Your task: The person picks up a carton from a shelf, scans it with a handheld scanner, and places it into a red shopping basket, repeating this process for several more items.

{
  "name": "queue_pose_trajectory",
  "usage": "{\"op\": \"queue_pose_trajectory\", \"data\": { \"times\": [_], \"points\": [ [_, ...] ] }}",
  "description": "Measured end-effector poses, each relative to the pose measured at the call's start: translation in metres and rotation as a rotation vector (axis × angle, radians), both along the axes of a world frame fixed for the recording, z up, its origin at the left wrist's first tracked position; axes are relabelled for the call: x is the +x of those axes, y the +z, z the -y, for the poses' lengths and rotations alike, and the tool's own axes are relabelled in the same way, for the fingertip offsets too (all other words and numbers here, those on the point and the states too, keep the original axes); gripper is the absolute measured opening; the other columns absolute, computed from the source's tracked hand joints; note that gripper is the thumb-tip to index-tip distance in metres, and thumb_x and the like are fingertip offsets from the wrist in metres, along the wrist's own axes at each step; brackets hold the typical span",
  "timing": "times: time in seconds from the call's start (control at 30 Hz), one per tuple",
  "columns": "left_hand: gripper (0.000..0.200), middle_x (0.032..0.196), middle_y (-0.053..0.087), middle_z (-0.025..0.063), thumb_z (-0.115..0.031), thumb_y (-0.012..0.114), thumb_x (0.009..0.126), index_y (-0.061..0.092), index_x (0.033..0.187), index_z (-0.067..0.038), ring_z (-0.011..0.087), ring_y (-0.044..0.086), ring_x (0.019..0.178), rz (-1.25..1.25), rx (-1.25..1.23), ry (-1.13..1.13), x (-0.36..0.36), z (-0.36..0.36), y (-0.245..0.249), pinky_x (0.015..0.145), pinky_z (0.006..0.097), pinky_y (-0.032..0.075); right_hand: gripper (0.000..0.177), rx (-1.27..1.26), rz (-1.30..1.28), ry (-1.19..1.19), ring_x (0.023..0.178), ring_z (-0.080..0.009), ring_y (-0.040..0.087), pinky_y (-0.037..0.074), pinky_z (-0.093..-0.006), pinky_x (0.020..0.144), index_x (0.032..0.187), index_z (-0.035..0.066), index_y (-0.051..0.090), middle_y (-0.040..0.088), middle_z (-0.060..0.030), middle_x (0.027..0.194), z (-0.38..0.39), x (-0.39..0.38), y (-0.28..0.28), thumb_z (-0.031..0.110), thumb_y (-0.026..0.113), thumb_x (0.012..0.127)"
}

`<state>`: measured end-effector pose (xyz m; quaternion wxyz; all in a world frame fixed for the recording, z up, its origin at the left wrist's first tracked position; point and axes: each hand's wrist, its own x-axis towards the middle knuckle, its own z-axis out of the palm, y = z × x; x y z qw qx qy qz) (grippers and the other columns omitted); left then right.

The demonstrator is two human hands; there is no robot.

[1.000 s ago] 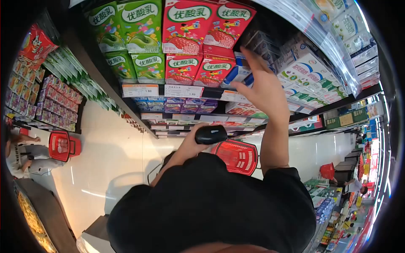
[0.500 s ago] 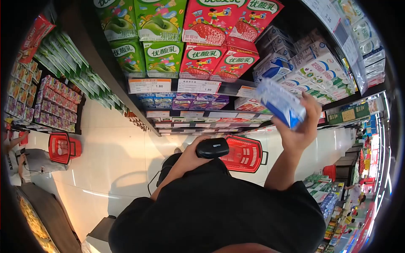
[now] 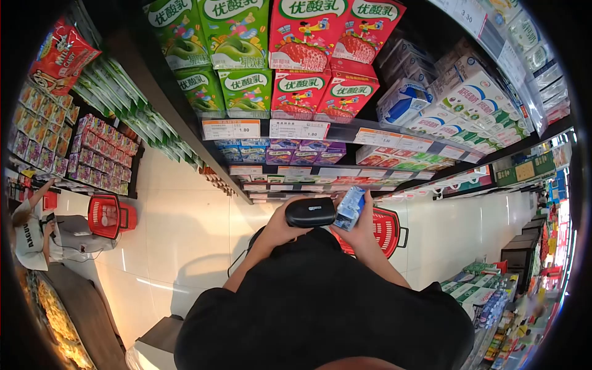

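Note:
My left hand [image 3: 279, 229] is closed round a black rounded device [image 3: 310, 213] with small pale lettering; a thin cable hangs near that arm. In my right hand [image 3: 365, 233] is a small blue-and-white milk carton [image 3: 350, 207], gripped by its sides and tilted, just right of the device. Both hands are close together in front of my chest. Below and behind the right hand, a red shopping basket [image 3: 387, 239] stands on the floor, partly hidden by my hand and arm. On the shelf above, a similar blue-and-white carton [image 3: 406, 102] stands beside white multipacks.
Green cartons [image 3: 237, 37] and pink strawberry cartons [image 3: 306, 38] fill the shelf ahead, above a row of price tags [image 3: 299, 129]. Left, another red basket [image 3: 103, 216] stands near a person in a pale shirt [image 3: 31, 240]. Stacked goods [image 3: 475, 287] line the lower right.
My right hand has come down and left from the shelf front with the milk carton, to beside the black device. My left hand still holds the device. The view has shifted slightly.

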<state>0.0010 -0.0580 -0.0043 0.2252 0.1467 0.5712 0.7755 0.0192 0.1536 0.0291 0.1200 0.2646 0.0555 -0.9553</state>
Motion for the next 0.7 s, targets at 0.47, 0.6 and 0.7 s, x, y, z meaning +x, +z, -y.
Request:
{"op": "queue_pose_trajectory", "data": {
  "times": [0.47, 0.6, 0.7],
  "points": [
    [0.071, 0.12, 0.06, 0.0076, 0.001, 0.077, 0.075, 0.043, 0.137, -0.004, 0.0096, 0.061, 0.087, -0.046, 0.102, -0.065, -0.01, -0.008, -0.018, 0.066, 0.0209, 0.05, 0.051, 0.233, 0.172, 0.105, 0.101, -0.0239, 0.061, 0.046, -0.0482, 0.089, 0.104, 0.021, 0.067, 0.068, -0.0007, 0.107, 0.008, 0.004, -0.048, 0.064, 0.048, 0.086],
    [0.069, 0.091, 0.065, 0.0115, 0.002, 0.071, 0.079, 0.039, 0.14, -0.001, 0.0147, 0.062, 0.069, 0.163, 0.11, -0.104, -0.005, -0.004, -0.037, 0.062, 0.0278, 0.051, 0.053, 0.113, -0.052, 0.015, 0.097, -0.0247, 0.063, 0.049, -0.049, 0.084, 0.11, 0.019, 0.064, 0.066, -0.005, 0.113, -0.013, -0.01, -0.063, 0.063, 0.046, 0.087],
    [0.07, 0.09, 0.065, 0.0109, 0.0, 0.071, 0.079, 0.038, 0.14, -0.002, 0.0156, 0.062, 0.071, 0.201, 0.049, -0.196, -0.002, 0.0, -0.044, 0.065, 0.0293, 0.052, 0.055, 0.246, 0.024, -0.009, 0.102, -0.0268, 0.061, 0.047, -0.0499, 0.089, 0.116, 0.019, 0.061, 0.063, -0.0078, 0.119, -0.01, -0.013, -0.032, 0.064, 0.045, 0.088]
  ]
}}
